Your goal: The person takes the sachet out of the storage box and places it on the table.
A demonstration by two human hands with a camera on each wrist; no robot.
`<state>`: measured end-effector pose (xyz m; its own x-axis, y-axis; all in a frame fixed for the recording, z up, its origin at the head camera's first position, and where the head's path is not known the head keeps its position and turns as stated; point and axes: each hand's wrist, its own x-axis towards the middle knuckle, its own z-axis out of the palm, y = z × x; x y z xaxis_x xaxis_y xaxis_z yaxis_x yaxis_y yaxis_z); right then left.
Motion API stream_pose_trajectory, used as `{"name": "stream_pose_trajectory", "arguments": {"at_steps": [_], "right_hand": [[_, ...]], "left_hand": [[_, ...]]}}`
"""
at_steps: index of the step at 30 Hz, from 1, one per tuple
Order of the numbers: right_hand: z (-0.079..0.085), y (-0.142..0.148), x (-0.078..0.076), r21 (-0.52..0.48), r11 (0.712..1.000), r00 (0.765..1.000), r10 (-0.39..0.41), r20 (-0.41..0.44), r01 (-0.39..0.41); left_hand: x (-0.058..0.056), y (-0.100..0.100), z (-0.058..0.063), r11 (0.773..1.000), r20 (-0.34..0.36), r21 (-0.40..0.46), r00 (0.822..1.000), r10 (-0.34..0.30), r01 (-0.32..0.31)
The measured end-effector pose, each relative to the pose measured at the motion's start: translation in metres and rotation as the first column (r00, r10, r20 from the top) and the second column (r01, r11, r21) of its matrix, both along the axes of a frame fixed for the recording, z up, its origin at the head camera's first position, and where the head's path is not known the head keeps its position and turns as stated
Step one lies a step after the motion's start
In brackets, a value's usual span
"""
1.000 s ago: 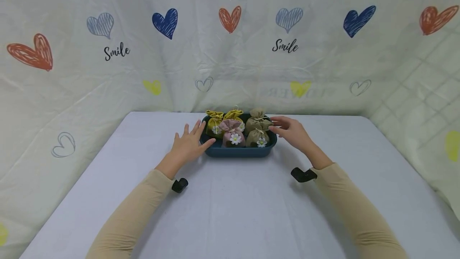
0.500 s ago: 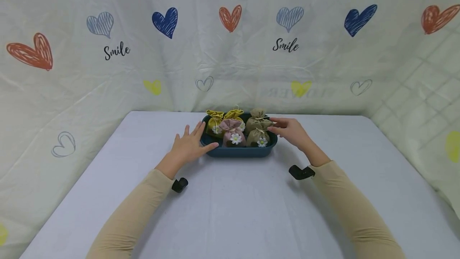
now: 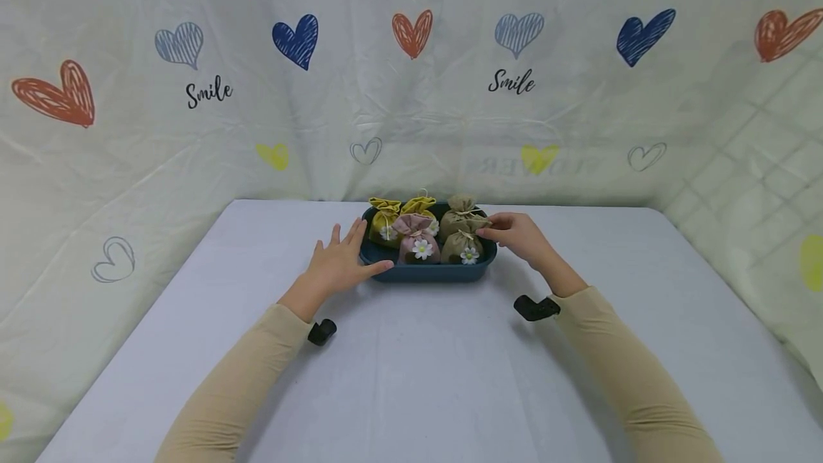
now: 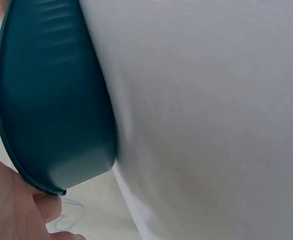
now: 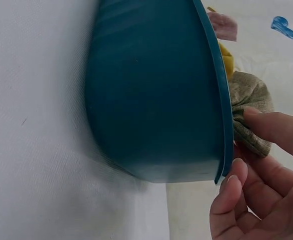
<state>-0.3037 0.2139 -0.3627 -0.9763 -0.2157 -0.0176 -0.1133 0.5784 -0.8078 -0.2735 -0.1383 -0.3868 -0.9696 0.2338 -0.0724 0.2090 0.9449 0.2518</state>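
A dark teal tray (image 3: 427, 274) stands at the far middle of the table and holds several small drawstring pouches. My left hand (image 3: 336, 263), fingers spread, rests against the tray's left end with its thumb along the front rim. At the right end my right hand (image 3: 514, 236) pinches the gathered top of the front khaki pouch (image 3: 461, 245) between thumb and finger. In the right wrist view that khaki pouch (image 5: 251, 92) pokes above the rim under the thumb. A pink pouch (image 3: 411, 226) with a white flower sits front centre, two yellow pouches are behind left, another khaki pouch (image 3: 458, 207) behind right.
A white cloth covers the table (image 3: 424, 363). Right behind the tray hangs a pale curtain (image 3: 437, 106) printed with hearts. A black wrist camera (image 3: 321, 332) is on the left wrist, another black camera (image 3: 536, 308) on the right.
My right hand has shifted slightly left, bringing thumb and finger onto the front khaki pouch's top. My left thumb has slid a little rightward along the tray's front rim.
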Motion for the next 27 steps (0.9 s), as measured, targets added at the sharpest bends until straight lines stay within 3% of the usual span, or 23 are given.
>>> {"name": "stream_pose_trajectory", "arguments": {"at_steps": [9, 27], "right_hand": [[0.0021, 0.0011, -0.0016, -0.04, 0.999, 0.999, 0.021, 0.04, -0.02], [0.0026, -0.0038, 0.001, -0.072, 0.997, 1.0, -0.009, 0.004, 0.009]], "left_hand": [[0.0011, -0.0008, -0.0005, 1.0, -0.009, -0.001, 1.0, 0.001, -0.001], [0.0039, 0.0027, 0.0021, 1.0, 0.007, -0.004, 1.0, 0.017, -0.017]]}}
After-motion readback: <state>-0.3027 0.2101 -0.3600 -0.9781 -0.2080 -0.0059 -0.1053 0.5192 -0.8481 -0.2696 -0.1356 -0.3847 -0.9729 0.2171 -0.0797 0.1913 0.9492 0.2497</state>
